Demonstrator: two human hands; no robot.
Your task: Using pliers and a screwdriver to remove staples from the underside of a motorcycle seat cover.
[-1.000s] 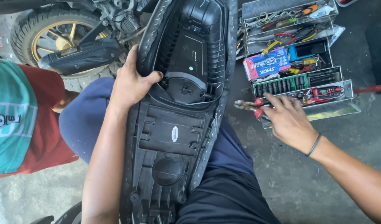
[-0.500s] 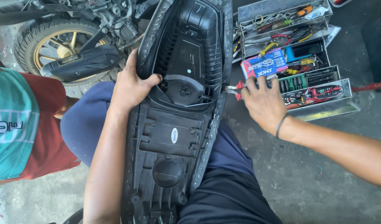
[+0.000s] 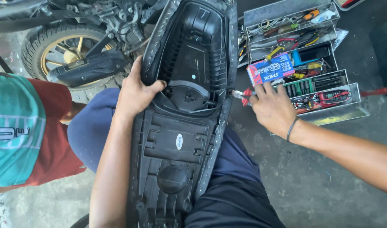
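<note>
Head view: looks straight down on an upturned motorcycle seat (image 3: 180, 126) resting across the person's lap, its black plastic underside facing up.
Seat edges: the left rim runs beside the left forearm; the right rim, lined with a stapled cover edge, faces the toolbox side. The far end of the seat nearly reaches the top of the picture.
Open room: bare concrete floor (image 3: 320, 181) lies to the lower right, below the right forearm. To the left, another person's teal and red shirt (image 3: 20, 135) sits close beside the left arm.
Left hand (image 3: 136, 90): grips the seat's left rim, thumb hooked over the edge into the hollow, the other fingers wrapped round the outside.
Right hand (image 3: 271, 107): fingers curled together round the red handles of the pliers (image 3: 242, 95), whose tip sits at the seat's right rim, touching or just short of it, I cannot tell which.
Toolbox (image 3: 347, 112): a grey metal cantilever box, opened out in stepped trays just beyond the right hand.
Toolbox contents: the upper trays hold screwdrivers and pliers with coloured handles; a lower tray holds a green socket rack and red-handled tools. A red, white and blue carton (image 3: 271, 71) lies across the middle.
Behind the seat: a motorcycle wheel (image 3: 60, 55) with gold spokes and a black exhaust (image 3: 90, 69).
</note>
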